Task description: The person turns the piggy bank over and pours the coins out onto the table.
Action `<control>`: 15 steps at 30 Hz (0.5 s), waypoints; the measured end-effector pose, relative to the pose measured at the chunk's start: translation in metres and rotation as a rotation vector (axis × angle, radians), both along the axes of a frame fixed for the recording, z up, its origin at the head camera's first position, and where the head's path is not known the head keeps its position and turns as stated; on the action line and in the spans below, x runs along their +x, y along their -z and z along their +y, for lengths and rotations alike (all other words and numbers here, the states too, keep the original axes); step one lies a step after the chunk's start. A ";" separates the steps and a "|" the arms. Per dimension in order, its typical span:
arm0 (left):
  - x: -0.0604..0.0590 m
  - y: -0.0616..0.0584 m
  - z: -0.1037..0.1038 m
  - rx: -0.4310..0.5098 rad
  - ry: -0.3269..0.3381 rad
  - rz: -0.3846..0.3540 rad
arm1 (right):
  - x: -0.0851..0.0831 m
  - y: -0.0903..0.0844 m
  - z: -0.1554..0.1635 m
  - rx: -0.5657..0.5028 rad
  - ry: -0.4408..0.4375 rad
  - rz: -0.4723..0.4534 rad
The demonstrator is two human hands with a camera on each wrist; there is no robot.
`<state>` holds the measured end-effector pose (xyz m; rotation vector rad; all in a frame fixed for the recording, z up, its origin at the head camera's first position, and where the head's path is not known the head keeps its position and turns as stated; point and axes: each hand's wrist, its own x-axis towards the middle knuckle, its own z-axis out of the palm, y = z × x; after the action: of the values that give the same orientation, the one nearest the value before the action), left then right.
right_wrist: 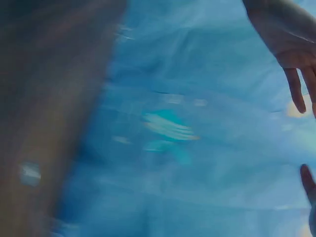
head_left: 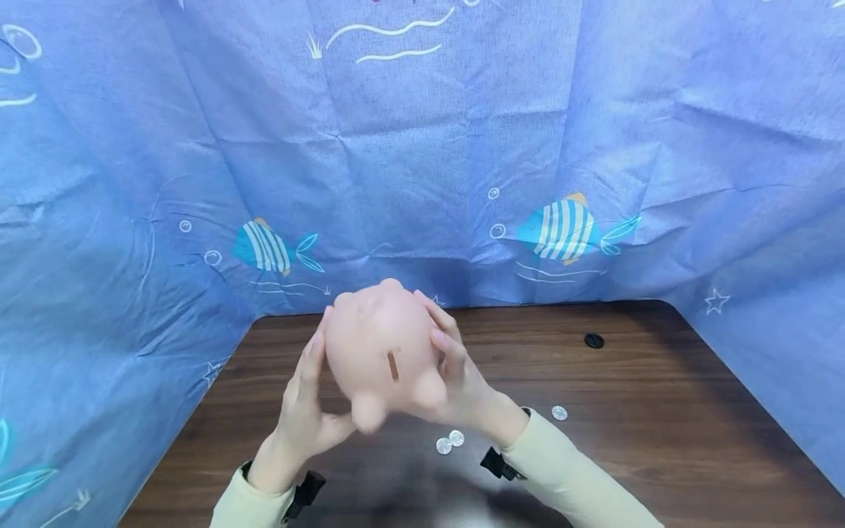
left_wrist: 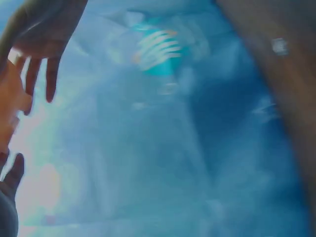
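Piggy bank (head_left: 383, 352), pink, held up above wooden table (head_left: 660, 440) near centre of head view, tipped so coin slot (head_left: 393, 365) faces camera, two stubby legs pointing toward 6 o'clock. Clasped between both hands. Left hand (head_left: 305, 403) at 9 o'clock side of bank, fingers fairly straight and pressed flat along its flank, palm cupping the lower edge. Right hand (head_left: 455, 374) at 3 o'clock side, fingers curled over the bank's top and side, gripping it. Pale yellow sleeves (head_left: 568, 477) on both forearms, black wrist straps (head_left: 499, 463) at cuffs.

Two silver coins (head_left: 450, 442) lying on table just below bank, touching each other, at about 5 o'clock from it. Third coin (head_left: 559, 413) alone further toward 4 o'clock, near right sleeve. Small black disc (head_left: 594, 340) on table well apart at 3 o'clock, toward back edge.

Blue fabric backdrop (head_left: 422, 147) with striped fish prints around table on three sides.

Wrist views heavily blurred: blue cloth, fish print (left_wrist: 158, 52), brown table strip, fingers (left_wrist: 42, 74) at frame edge in left view; fingers (right_wrist: 296, 89) at 2 o'clock corner in right view.
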<state>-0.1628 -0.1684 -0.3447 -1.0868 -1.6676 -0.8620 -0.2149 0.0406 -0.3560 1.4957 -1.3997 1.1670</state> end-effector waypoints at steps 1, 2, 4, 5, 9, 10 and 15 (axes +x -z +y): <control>-0.003 0.007 -0.003 0.011 -0.029 -0.139 | -0.003 0.006 -0.002 0.034 0.027 -0.119; -0.007 0.015 -0.005 0.023 -0.052 -0.314 | -0.005 0.013 -0.004 0.081 0.052 -0.276; -0.015 0.032 -0.010 0.061 -0.078 -0.717 | -0.012 0.028 -0.007 0.191 0.129 -0.621; -0.020 0.041 -0.011 0.089 -0.091 -0.909 | -0.015 0.035 -0.007 0.248 0.158 -0.790; -0.034 0.069 -0.011 0.115 -0.085 -1.388 | -0.023 0.061 -0.008 0.451 0.234 -1.175; -0.035 0.074 -0.010 0.115 -0.080 -1.432 | -0.023 0.065 -0.008 0.480 0.231 -1.207; -0.030 0.076 -0.008 0.105 -0.096 -1.432 | -0.017 0.066 -0.005 0.485 0.220 -1.195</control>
<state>-0.1930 -0.1766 -0.4205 -0.1640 -2.6760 -1.8496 -0.2319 0.0353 -0.4222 0.8025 -2.6995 1.7512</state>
